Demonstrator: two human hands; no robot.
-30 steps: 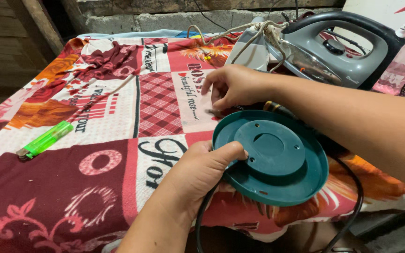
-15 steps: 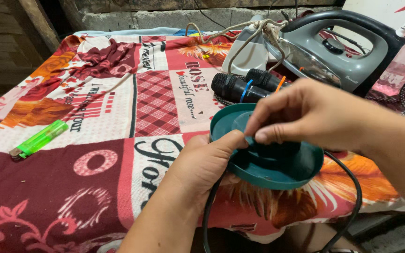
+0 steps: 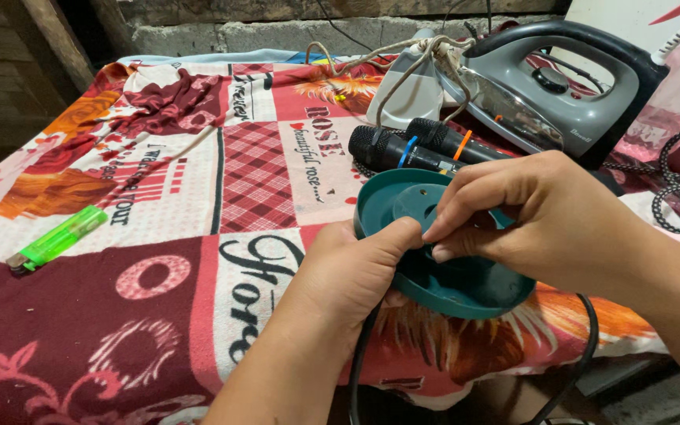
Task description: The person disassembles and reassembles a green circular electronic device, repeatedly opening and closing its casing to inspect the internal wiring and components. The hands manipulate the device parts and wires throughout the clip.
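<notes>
**Green disc held in two hands**

Green plastic is the main thing here: a round disc [image 3: 442, 260] sits at the near edge of the table, tipped up a little. The left hand [image 3: 348, 275] grips its left rim, thumb on top. The right hand [image 3: 529, 216] pinches thumb and finger together over the raised middle; what they pinch is too small to see. To do this well, I think the left hand should hold the disc steady while the right works slowly.

Red patchwork cloth [image 3: 175, 283] covers the table. A green lighter [image 3: 57, 240] lies far left. Two mics [image 3: 419, 148] lie behind the disc, and an iron [image 3: 545, 86] stands beyond them. A rough wall [image 3: 277, 31] is at the back.
</notes>
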